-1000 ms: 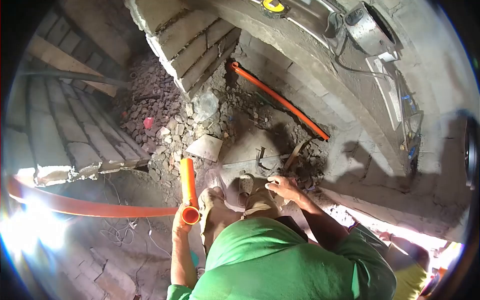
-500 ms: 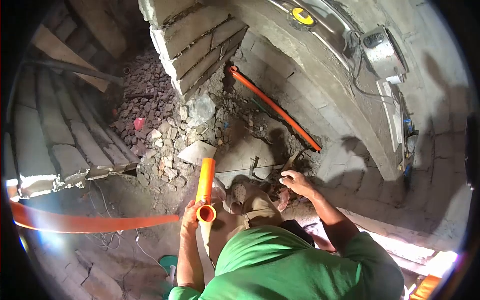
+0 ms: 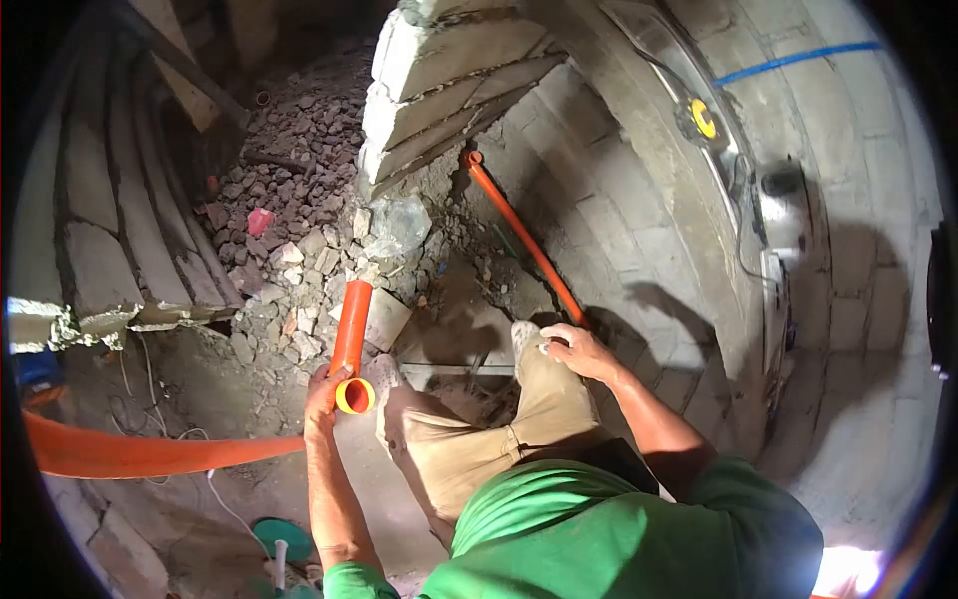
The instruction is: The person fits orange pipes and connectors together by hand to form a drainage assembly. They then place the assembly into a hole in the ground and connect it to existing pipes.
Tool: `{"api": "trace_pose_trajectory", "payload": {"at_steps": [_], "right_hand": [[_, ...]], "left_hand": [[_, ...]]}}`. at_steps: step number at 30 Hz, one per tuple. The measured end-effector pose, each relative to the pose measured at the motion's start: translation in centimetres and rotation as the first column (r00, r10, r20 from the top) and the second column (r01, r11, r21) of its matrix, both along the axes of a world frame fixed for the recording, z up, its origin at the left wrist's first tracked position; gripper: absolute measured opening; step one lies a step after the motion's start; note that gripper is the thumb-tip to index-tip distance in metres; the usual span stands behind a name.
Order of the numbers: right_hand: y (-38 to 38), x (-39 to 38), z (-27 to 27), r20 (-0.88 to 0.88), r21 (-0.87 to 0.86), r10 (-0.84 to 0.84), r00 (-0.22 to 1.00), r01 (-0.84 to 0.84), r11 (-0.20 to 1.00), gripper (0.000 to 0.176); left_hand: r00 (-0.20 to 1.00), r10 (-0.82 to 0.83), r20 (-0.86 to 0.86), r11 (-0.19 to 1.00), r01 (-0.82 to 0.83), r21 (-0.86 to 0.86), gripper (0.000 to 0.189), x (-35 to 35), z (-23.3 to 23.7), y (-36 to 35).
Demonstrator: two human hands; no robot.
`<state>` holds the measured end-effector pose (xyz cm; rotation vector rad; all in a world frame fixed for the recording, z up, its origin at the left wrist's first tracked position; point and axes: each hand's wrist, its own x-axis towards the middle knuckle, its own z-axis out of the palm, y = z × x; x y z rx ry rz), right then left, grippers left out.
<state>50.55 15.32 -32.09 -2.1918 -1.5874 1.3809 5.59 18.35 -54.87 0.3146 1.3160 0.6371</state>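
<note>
My left hand (image 3: pixel 321 395) is wrapped round a short orange pipe fitting (image 3: pixel 351 324), near its round open socket that faces up. The fitting points away from me over the rubble. A long orange pipe (image 3: pixel 170 457) runs from the left edge to just beside this hand; whether they touch is unclear. My right hand (image 3: pixel 579 351) is above my right knee, fingers curled together, and anything between them is too small to make out. Beyond it, a thin orange pipe (image 3: pixel 529 235) lies along the foot of the block wall.
Rubble (image 3: pixel 289 180) and a clear plastic bag (image 3: pixel 399 226) lie ahead. A broken block wall (image 3: pixel 449 85) juts in at the top. At right are a ledge with a yellow tape measure (image 3: pixel 703 118) and a metal container (image 3: pixel 782 208). A green bucket (image 3: pixel 282 537) stands lower left.
The view has shifted and my legs now show more. My left hand and the fitting have moved left in view. My right hand is nearer my right knee, its fingers still curled.
</note>
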Motion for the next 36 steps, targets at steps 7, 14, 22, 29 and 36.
{"api": "trace_pose_trajectory", "payload": {"at_steps": [7, 14, 22, 29, 36], "right_hand": [[5.9, 3.8, -9.2, 0.006, -0.221, -0.197, 0.980, 0.194, 0.956, 0.045], [14.0, 13.2, -28.6, -0.015, -0.341, -0.183, 0.983, 0.167, 0.925, 0.048], [15.6, 22.5, -39.8, -0.059, -0.375, -0.329, 0.942, 0.285, 0.882, 0.048], [15.5, 28.2, -45.8, 0.000, -0.376, -0.527, 0.850, 0.488, 0.787, 0.040], [13.5, 29.9, -52.8, -0.202, -0.454, -0.629, 0.751, 0.497, 0.739, 0.041]], "left_hand": [[0.997, -0.077, -0.003, 0.994, 0.077, 0.079, 0.053, 2.9, -8.9, 3.1], [0.949, -0.174, -0.265, 0.980, 0.193, 0.049, 0.051, 9.0, -16.9, 3.7], [0.856, -0.357, -0.373, 0.928, 0.372, -0.032, 0.049, 21.6, -28.6, 6.9], [0.571, -0.424, -0.703, 0.776, 0.629, 0.042, 0.059, 27.0, -39.8, 9.7], [0.550, -0.477, -0.686, 0.741, 0.672, 0.023, 0.070, 28.9, -41.2, 14.1]]}}
